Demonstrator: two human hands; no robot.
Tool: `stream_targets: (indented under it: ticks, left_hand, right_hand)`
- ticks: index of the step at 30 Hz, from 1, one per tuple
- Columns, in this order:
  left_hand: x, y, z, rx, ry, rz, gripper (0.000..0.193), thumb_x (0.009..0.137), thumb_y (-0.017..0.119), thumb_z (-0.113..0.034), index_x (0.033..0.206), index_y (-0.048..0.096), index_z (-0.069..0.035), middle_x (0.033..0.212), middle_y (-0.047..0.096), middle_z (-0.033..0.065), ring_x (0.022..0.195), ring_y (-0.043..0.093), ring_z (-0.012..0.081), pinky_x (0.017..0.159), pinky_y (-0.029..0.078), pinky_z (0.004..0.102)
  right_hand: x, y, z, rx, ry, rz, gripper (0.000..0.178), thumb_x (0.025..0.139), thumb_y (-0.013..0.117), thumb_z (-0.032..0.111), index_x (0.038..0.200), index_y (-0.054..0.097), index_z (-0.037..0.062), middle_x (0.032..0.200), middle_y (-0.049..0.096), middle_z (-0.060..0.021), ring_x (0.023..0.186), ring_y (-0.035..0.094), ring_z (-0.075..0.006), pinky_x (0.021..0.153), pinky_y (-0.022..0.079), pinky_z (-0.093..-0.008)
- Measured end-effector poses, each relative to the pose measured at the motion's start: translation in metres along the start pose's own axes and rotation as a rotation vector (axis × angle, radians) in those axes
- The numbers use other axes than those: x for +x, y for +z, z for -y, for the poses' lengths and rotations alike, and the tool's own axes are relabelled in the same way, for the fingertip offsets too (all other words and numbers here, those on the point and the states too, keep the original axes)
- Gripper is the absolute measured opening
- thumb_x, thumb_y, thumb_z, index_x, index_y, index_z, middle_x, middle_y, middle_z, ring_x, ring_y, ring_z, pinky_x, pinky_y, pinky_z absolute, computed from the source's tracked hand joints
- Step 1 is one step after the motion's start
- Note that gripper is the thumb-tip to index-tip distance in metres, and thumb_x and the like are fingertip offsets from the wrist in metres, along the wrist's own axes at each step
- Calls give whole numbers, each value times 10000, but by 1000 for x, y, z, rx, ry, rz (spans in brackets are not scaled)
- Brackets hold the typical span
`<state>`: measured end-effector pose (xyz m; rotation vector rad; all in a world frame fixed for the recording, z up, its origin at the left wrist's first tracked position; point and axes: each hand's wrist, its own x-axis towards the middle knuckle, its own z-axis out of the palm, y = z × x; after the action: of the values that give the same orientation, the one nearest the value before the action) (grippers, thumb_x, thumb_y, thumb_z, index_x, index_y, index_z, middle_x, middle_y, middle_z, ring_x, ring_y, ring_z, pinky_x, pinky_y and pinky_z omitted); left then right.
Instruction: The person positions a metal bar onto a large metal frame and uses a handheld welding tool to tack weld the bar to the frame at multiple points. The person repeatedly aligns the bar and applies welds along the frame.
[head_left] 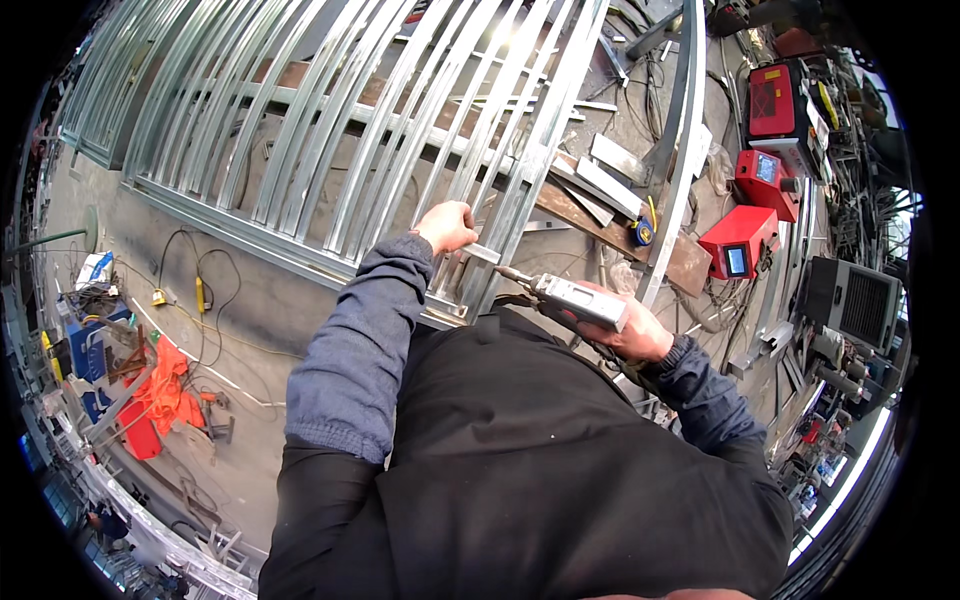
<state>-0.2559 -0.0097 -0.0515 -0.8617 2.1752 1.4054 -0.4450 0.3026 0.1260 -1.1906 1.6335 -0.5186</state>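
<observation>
My left hand [448, 228] is closed just above the near right corner of a frame of galvanized metal bars [375, 140]. A short flat silver strip [482, 254] sticks out from its fingers toward the right. My right hand [645, 335] is wrapped round a welding gun [580, 300] with a silver boxy body. The gun's narrow nozzle points left and ends close to the strip's free end; whether they touch I cannot tell. Most of the gun's handle is hidden by my hand.
Red machines with small screens [740, 243] stand on the right, near a dark vented box [853, 303]. A tape measure [643, 230] and metal offcuts [608, 188] lie beyond the frame. Cables [205, 290] and orange cloth [170, 385] are on the left floor.
</observation>
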Motion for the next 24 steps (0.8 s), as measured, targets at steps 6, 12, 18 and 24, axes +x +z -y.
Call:
stream_targets:
  ticks: [6,12,18,24]
  left_hand:
    - [-1,2,-14,146,32,-149,462,877,774,-324,1207,723,-4,1097,780,226,1019,764,383,940,591,467]
    - [17,0,-34,313,-132,35,352,891,626,-166,1154,805,-17,1224,760,253,1190,723,429,1019,570,494]
    - [39,2,-23,240,-133,37,361,890,615,-150,1148,798,24,1251,734,289,1228,704,441,1037,562,483]
    - [53,6,-4,267,-62,100,365,898,624,-174,1143,792,37,1281,719,300,1255,688,443,1054,556,464]
  right_hand:
    - [5,-1,3,38,-9,23,691,943,784,185,1563,508,57,1302,729,-182,1158,733,-320,1017,556,-366]
    - [11,-6,17,52,-4,63,685,947,776,173,1565,506,51,1309,729,-177,1157,733,-311,1017,555,-366]
    - [14,-1,17,87,22,96,676,957,774,181,1566,510,56,1317,725,-174,1136,729,-287,1016,550,-361]
    - [21,-1,36,102,115,143,668,956,788,189,1560,527,73,1318,727,-144,1170,707,-236,1055,527,-345]
